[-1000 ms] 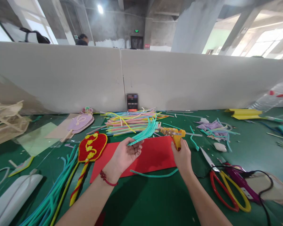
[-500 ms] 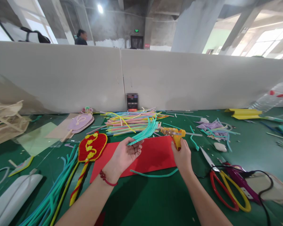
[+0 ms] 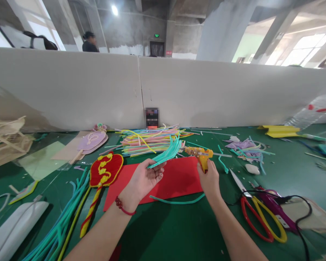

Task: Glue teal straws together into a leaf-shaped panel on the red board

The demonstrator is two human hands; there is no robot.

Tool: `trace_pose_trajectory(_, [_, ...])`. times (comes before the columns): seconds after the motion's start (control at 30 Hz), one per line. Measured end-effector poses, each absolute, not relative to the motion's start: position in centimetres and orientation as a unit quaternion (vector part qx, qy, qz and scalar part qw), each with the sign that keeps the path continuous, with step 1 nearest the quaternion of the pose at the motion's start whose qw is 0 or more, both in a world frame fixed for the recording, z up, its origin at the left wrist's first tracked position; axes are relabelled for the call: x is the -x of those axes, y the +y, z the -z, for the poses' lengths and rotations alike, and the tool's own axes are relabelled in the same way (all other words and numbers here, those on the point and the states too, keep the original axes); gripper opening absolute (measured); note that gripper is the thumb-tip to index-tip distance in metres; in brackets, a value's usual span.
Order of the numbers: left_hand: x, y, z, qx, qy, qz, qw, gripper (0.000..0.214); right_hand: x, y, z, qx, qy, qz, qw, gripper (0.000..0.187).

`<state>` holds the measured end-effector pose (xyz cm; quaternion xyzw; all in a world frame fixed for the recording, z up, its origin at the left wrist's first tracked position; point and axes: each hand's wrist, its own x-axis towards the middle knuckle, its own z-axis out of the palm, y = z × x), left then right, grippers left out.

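Note:
My left hand point(image 3: 149, 177), with a red bead bracelet at the wrist, holds a fanned piece made of turquoise pipe cleaners point(image 3: 167, 154) between thumb and fingers. My right hand point(image 3: 209, 179) is wrapped round the grip of a yellow hot glue gun point(image 3: 203, 156). Its nozzle points left and lies close to the fan's right edge; whether it touches I cannot tell. A clear glue stick point(image 3: 222, 155) sticks out of its back. Beneath both hands lies a red sheet point(image 3: 179, 177), with a loose turquoise pipe cleaner point(image 3: 176, 201) along its near edge.
Many coloured pipe cleaners point(image 3: 141, 143) are heaped behind my hands. On the left are a red and yellow fan-shaped piece point(image 3: 105, 170), turquoise stems point(image 3: 62, 221) and a purple fan point(image 3: 93, 141). Scissors point(image 3: 260, 217), a purple tool point(image 3: 278, 210) and a black cable lie right. A white partition point(image 3: 97, 90) stands behind.
My hands, the turquoise piece and the glue gun stay almost where they were. The view has shifted very slightly, and a person in the background has moved a little left.

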<state>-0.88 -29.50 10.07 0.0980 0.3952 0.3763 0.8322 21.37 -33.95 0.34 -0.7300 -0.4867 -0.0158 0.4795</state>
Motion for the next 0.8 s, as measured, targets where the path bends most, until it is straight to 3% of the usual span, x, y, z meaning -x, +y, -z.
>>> trace_pose_trajectory(0.4, [0.7,-29.7,-10.3,-0.108,0.4,-0.372,0.83,0.017,-21.5,-33.8,-0.1,0.745,-0.476,0.013,0.468,0.023])
trace_pose_trajectory(0.8, [1.6,-29.4,-11.0,-0.12,0.376,-0.387,0.833,0.015,-26.4,-33.5,1.4,0.87,-0.372,0.005,0.325,0.035])
